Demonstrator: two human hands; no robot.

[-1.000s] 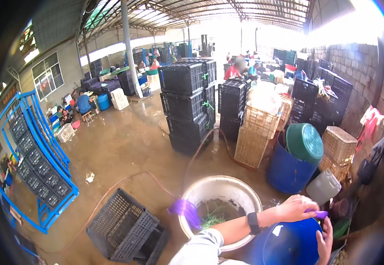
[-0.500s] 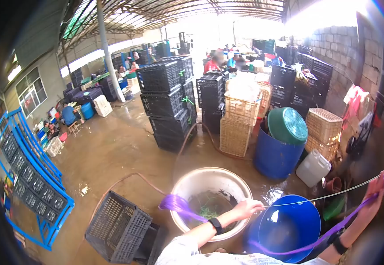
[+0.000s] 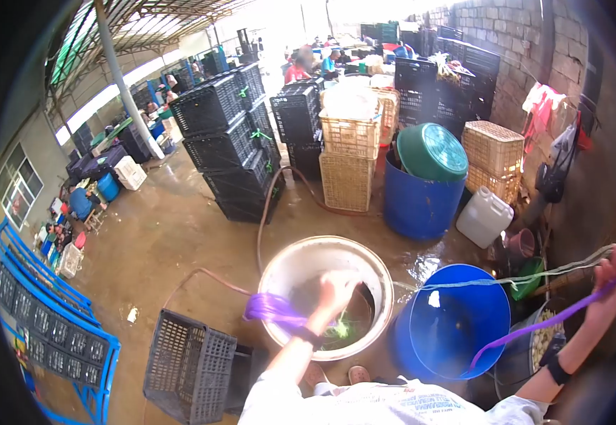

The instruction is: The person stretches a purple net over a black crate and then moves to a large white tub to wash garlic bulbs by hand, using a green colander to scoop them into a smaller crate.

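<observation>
My left hand (image 3: pixel 338 292) is over the white tub (image 3: pixel 274 263), its fingers closed and slightly blurred. A pale twine (image 3: pixel 464 283) stretches from near these fingers, across the blue barrel, to my right hand. A bunch of purple strips (image 3: pixel 269 309) hangs by my left wrist. My right hand (image 3: pixel 608 283) is raised at the far right, closed around a long purple strip (image 3: pixel 535 333) that crosses its palm and droops toward the blue barrel (image 3: pixel 457 268). Green strands (image 3: pixel 339 330) lie inside the tub.
Black crates (image 3: pixel 189 368) stand left of the tub, with a brown hose (image 3: pixel 262 223) behind. Stacked black crates (image 3: pixel 230 138), yellow baskets (image 3: pixel 347 177), another blue barrel (image 3: pixel 421 205) and a white jerrycan (image 3: pixel 485 216) stand ahead. Blue racks (image 3: pixel 53 312) are at left; people work farther back.
The view has shifted down and right. My left hand has moved left over the white tub, away from the blue barrel. The twine now looks like several strands and passes beyond my right hand.
</observation>
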